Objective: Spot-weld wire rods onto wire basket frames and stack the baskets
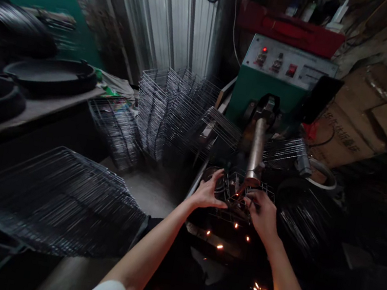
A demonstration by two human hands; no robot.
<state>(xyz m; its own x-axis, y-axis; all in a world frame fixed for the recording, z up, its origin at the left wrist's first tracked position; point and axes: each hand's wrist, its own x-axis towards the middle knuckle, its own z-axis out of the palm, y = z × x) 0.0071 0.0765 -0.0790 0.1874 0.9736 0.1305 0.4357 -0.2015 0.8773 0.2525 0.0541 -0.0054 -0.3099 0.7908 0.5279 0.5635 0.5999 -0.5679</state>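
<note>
Under the copper-coloured arm (pixel 257 148) of a green machine (pixel 249 87), a small wire frame (pixel 228 215) lies between my hands. My left hand (pixel 208 192) is on its left side, thumb and fingers spread apart around the near edge. At the right side my right hand (pixel 260 213) has its fingers bent together at the wires, pinching a part too small and dark to name. A spot glows orange at the arm's lower tip, and sparks fly down toward my lap.
Stacks of wire racks (pixel 154 113) stand left of the machine. A large pile of wire grids (pixel 54 201) is at lower left. Black round pans (pixel 51 74) sit on a side table. Cardboard boxes (pixel 343 135) and a coil of dark wire (pixel 303 218) are at right.
</note>
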